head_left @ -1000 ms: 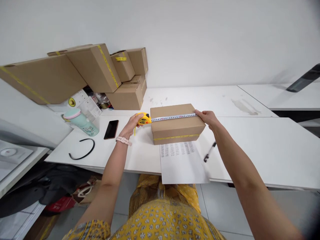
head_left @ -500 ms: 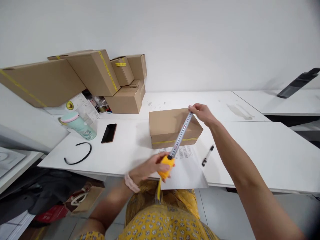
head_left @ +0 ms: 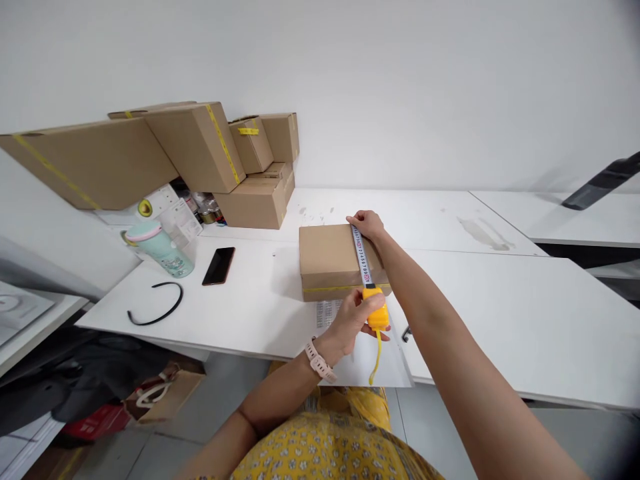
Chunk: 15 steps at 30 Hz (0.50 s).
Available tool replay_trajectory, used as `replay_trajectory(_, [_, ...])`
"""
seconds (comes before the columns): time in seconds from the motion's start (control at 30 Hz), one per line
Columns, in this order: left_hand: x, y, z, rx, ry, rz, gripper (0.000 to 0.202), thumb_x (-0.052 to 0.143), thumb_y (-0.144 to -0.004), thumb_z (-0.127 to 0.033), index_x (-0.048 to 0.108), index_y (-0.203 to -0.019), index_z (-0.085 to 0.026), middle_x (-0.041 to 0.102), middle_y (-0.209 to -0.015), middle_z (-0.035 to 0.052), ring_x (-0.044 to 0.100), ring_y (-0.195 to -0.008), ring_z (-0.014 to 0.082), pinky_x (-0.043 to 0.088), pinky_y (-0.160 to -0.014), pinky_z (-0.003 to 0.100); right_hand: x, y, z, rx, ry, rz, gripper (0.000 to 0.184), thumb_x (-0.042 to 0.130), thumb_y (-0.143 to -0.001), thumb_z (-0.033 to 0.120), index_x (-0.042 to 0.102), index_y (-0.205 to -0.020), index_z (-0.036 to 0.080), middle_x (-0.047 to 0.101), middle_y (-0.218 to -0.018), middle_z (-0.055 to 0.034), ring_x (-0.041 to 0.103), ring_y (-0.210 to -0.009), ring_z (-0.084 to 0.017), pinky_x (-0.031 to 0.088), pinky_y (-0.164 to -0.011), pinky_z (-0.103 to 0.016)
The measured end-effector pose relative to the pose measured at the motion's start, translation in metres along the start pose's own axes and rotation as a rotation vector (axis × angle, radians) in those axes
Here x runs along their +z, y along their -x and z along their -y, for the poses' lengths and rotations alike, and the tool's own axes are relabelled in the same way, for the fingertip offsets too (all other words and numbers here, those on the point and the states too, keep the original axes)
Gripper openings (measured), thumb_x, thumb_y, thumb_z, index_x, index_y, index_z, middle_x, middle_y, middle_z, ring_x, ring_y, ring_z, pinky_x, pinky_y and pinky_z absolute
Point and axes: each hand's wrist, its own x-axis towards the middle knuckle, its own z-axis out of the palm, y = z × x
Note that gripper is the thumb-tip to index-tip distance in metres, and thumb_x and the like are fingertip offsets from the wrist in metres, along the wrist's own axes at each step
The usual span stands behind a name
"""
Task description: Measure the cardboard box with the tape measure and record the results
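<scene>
White wall (head_left: 400,87) — white desk (head_left: 510,327) — grey floor (head_left: 215,393)

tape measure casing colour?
Yellow-orange tape measure casing; shows best in the head view, in the left hand.

Tape blade (head_left: 361,253): digits 2 to 9 in row. Paper sheet (head_left: 393,367): print too small.

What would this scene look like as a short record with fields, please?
Left hand: holds the yellow tape measure
Right hand: at the far end of the blade
Blade: pulled out, lying over the top of the cardboard box
Paper: printed, in front of the box, overhanging the near edge of the table
To the left: phone, black band, mint bottle
Back left: stacked boxes
</scene>
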Motion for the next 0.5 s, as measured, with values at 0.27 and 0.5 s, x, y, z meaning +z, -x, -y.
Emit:
replay_trajectory(0.27, [0.016,-0.001,0.008,-0.018,0.017,-0.054,0.067,0.087,-0.063,-0.061,0.050,-0.102,-0.021,0.059,-0.091,0.0001,0.067,-0.063,0.0137,0.060,-0.051,0.029,-0.002,0.001,-0.002,-0.061,0.049,0.010,0.027,0.066,-0.087,0.045,0.060,-0.072,0.023,0.063,-0.073,-0.0024,0.050,-0.073,-0.017,0.038,-0.071,-0.032])
replay_trajectory(0.5, [0.018,-0.006,0.011,-0.005,0.001,-0.051,0.065,0.086,-0.064,-0.061,0.050,-0.101,-0.022,0.057,-0.099,0.0020,0.068,-0.065,0.0142,0.060,-0.050,0.030,0.006,-0.009,-0.011,-0.108,0.036,0.015,0.035,0.066,-0.086,0.050,0.056,-0.067,0.022,0.060,-0.070,-0.0005,0.049,-0.069,-0.016,0.036,-0.068,-0.032])
